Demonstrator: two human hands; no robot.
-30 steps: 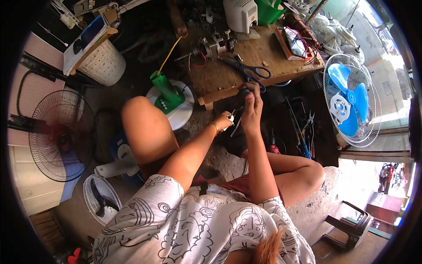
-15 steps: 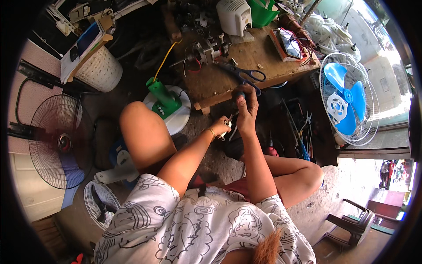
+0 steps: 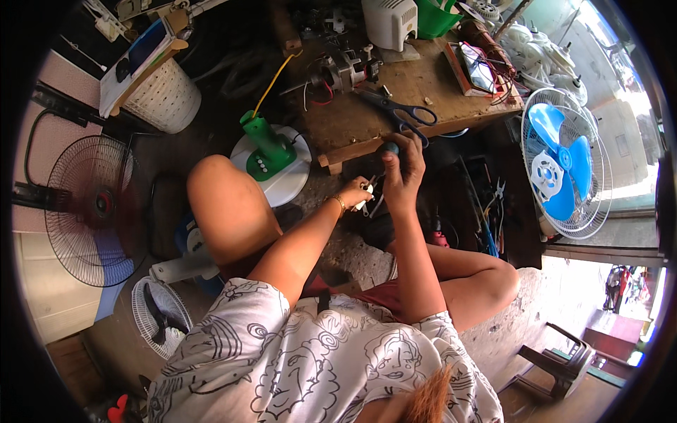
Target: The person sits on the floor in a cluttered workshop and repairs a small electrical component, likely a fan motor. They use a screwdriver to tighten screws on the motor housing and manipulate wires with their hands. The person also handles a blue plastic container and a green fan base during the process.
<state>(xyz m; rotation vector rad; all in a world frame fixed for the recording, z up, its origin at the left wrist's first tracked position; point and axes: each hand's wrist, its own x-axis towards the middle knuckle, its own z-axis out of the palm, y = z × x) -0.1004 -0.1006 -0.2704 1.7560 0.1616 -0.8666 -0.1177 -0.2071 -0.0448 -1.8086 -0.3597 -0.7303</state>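
Note:
My left hand (image 3: 354, 192) is closed around a small white part (image 3: 366, 199), low in front of the wooden bench. My right hand (image 3: 405, 176) is raised a little to the right of it, its thumb and fingers around the rounded dark end of what looks like a screwdriver (image 3: 390, 148). The shaft is thin and mostly hidden, seeming to point down toward the white part. Just beyond my right fingertips, dark-handled scissors (image 3: 416, 114) lie on the bench. Left of my hands stands a green fan stand (image 3: 269, 153) on a white round base, a yellow wire rising from it.
The wooden bench (image 3: 338, 135) carries a fan motor (image 3: 340, 72), a white housing (image 3: 390, 22) and a red-edged box (image 3: 474, 67). A blue-bladed fan (image 3: 562, 157) stands right, a dark caged fan (image 3: 103, 204) left. Pliers (image 3: 500, 190) lie among tools to the right.
The fingers of my right hand have loosened and spread slightly around the handle end. My left hand keeps the white part in nearly the same place. The whole view has shifted a little.

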